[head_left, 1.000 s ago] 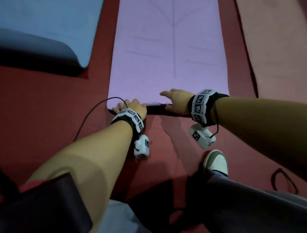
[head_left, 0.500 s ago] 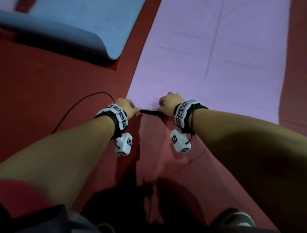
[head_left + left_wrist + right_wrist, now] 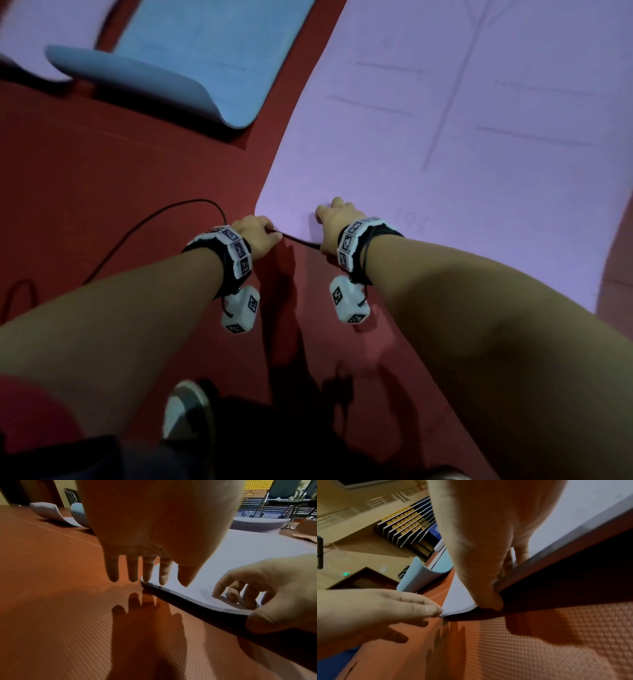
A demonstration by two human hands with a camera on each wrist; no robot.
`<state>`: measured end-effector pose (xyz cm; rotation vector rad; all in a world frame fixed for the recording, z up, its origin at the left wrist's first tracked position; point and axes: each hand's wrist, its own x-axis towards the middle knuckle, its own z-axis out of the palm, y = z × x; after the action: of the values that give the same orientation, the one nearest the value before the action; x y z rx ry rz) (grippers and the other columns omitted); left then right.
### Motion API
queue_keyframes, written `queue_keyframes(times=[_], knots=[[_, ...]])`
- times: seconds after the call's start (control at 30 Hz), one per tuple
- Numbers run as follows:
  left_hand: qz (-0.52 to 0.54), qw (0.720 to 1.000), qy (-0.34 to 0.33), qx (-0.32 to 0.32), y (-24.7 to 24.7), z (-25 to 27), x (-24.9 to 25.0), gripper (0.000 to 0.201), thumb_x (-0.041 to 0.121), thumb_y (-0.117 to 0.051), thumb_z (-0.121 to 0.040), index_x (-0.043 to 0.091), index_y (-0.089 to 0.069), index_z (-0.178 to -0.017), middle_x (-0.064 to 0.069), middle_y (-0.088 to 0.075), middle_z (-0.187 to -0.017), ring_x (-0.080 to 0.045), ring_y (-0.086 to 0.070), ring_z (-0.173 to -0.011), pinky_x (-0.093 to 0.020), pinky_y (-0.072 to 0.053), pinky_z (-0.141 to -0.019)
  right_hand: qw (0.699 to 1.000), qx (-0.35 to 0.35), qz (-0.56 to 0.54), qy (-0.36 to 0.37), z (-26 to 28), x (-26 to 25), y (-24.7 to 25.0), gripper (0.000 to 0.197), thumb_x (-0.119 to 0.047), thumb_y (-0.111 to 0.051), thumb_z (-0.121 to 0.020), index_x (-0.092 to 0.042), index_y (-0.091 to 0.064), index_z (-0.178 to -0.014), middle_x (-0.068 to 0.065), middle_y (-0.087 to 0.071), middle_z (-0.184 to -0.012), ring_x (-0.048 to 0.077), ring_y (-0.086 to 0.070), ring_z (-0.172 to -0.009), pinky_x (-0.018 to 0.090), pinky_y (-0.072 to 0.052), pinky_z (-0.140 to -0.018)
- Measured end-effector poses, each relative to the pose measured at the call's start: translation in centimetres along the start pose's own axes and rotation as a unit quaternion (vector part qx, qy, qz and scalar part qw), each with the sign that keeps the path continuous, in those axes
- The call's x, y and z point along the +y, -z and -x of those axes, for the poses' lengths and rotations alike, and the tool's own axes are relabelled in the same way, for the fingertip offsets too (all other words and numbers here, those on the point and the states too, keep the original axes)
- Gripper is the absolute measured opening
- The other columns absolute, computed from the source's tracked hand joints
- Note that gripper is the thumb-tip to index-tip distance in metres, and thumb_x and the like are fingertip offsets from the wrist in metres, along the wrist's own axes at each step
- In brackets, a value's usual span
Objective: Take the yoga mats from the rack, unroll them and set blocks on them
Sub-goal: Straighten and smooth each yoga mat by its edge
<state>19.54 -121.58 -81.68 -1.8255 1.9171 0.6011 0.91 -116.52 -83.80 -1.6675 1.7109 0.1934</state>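
Flattening of the purple mat (image 3: 445, 144) is the step in hand. The mat is lying unrolled on the red floor (image 3: 120, 178), stretching from the hands toward 1 o'clock in the head view, and only its near corner is standing a little off the floor.

The left hand (image 3: 255, 234) is hovering at that corner with straight, relaxed fingers (image 3: 132, 569); two fingertips are reaching over the mat edge, and it is grasping nothing. The right hand (image 3: 337, 219), just at 3 o'clock from the left one, is gripping the near edge, with curled fingers (image 3: 231, 595) on top and the thumb going under it.

A blue mat (image 3: 205, 58) with a curled end is lying at 11 o'clock, well apart. No block is in view.

The next move probably calls for lowering the edge and pressing the corner flat, then fetching the blocks.
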Motion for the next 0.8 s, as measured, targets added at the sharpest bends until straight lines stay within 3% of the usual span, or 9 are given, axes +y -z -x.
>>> queue_keyframes(times=[0.1, 0.2, 0.33, 0.5, 0.6, 0.63, 0.7, 0.73, 0.8], knots=[[0.037, 0.999, 0.013, 0.028, -0.4, -1.0, -0.3, 0.045, 0.049, -0.055, -0.092, 0.019, -0.061, -0.126, -0.01, -0.06, -0.129, -0.032, -0.057, -0.116, -0.04, -0.046, -0.1, 1.0, 0.008, -0.017, -0.003, -0.5, 0.0, -0.3, 0.049, -0.021, -0.066, -0.078, -0.017, -0.047, -0.123, 0.009, -0.041, -0.122, 0.031, -0.048, -0.111, 0.042, -0.05, -0.084], [0.078, 0.994, 0.018, 0.069, -1.0, -1.9, -0.3, 0.033, 0.033, -0.06, -0.093, 0.011, -0.066, -0.117, -0.013, -0.065, -0.12, -0.033, -0.059, -0.11, -0.034, -0.046, -0.09, 0.999, 0.013, -0.046, -0.004, -1.4, 0.6, -0.3, 0.039, -0.03, -0.065, -0.08, -0.015, -0.051, -0.113, 0.01, -0.045, -0.117, 0.031, -0.054, -0.1, 0.043, -0.052, -0.086], [0.128, 0.989, 0.031, 0.069, -1.2, -3.2, -0.2, 0.029, 0.037, -0.064, -0.085, 0.018, -0.069, -0.107, -0.011, -0.065, -0.116, -0.032, -0.062, -0.103, -0.037, -0.05, -0.091, 0.996, 0.016, -0.08, -0.02, -1.0, 1.1, 0.8, 0.032, -0.033, -0.071, -0.074, -0.015, -0.055, -0.094, 0.005, -0.061, -0.096, 0.026, -0.061, -0.082, 0.033, -0.053, -0.068], [0.266, 0.961, 0.061, 0.043, -0.6, -3.5, 0.2, 0.016, 0.025, -0.067, -0.077, 0.011, -0.063, -0.084, -0.009, -0.063, -0.083, -0.028, -0.059, -0.077, -0.039, -0.052, -0.079, 0.999, 0.022, -0.028, -0.031, 0.4, 0.6, 1.3, 0.026, -0.027, -0.066, -0.079, -0.011, -0.062, -0.098, 0.008, -0.066, -0.093, 0.027, -0.064, -0.078, 0.029, -0.052, -0.062], [0.372, 0.92, 0.121, 0.031, -0.2, -4.1, 0.7, 0.045, 0.034, -0.07, -0.061, 0.007, -0.065, -0.096, -0.014, -0.069, -0.102, -0.034, -0.066, -0.09, -0.04, -0.057, -0.086, 0.996, 0.091, -0.003, -0.017, 1.2, 0.3, 1.4, 0.019, -0.031, -0.06, -0.081, -0.014, -0.056, -0.091, 0.006, -0.058, -0.087, 0.03, -0.058, -0.075, 0.028, -0.042, -0.06], [0.409, 0.903, 0.128, 0.014, -0.1, -4.2, 0.9, 0.054, 0.034, -0.071, -0.062, 0.007, -0.067, -0.108, -0.015, -0.067, -0.115, -0.036, -0.066, -0.1, -0.04, -0.056, -0.088, 0.993, 0.115, 0.011, -0.011, 1.5, 0.2, 1.5, 0.017, -0.031, -0.058, -0.083, -0.015, -0.054, -0.089, 0.006, -0.054, -0.085, 0.03, -0.056, -0.075, 0.028, -0.039, -0.06], [0.473, 0.872, 0.12, -0.032, 0.0, -4.4, 1.5, 0.057, 0.028, -0.067, -0.078, 0.008, -0.059, -0.13, -0.015, -0.059, -0.134, -0.033, -0.062, -0.115, -0.038, -0.055, -0.09, 0.987, 0.156, 0.047, 0.001, 2.1, 0.0, 1.8, 0.014, -0.028, -0.055, -0.084, -0.015, -0.052, -0.087, 0.006, -0.05, -0.082, 0.031, -0.051, -0.072, 0.03, -0.036, -0.06], [0.502, 0.856, 0.118, -0.046, 0.2, -4.4, 1.9, 0.056, 0.026, -0.064, -0.082, 0.008, -0.056, -0.134, -0.014, -0.056, -0.138, -0.032, -0.062, -0.112, -0.039, -0.056, -0.087, 0.983, 0.173, 0.066, 0.005, 2.5, -0.1, 2.1, 0.012, -0.026, -0.054, -0.084, -0.015, -0.051, -0.087, 0.006, -0.049, -0.08, 0.03, -0.05, -0.071, 0.03, -0.034, -0.06], [0.556, 0.82, 0.121, -0.069, 0.5, -4.7, 2.5, 0.063, 0.029, -0.065, -0.074, 0.011, -0.055, -0.134, -0.015, -0.057, -0.136, -0.031, -0.061, -0.099, -0.041, -0.056, -0.077, 0.976, 0.197, 0.088, 0.014, 3.0, 0.0, 2.5, 0.011, -0.025, -0.053, -0.084, -0.015, -0.051, -0.086, 0.005, -0.049, -0.079, 0.03, -0.047, -0.07, 0.03, -0.032, -0.06]])
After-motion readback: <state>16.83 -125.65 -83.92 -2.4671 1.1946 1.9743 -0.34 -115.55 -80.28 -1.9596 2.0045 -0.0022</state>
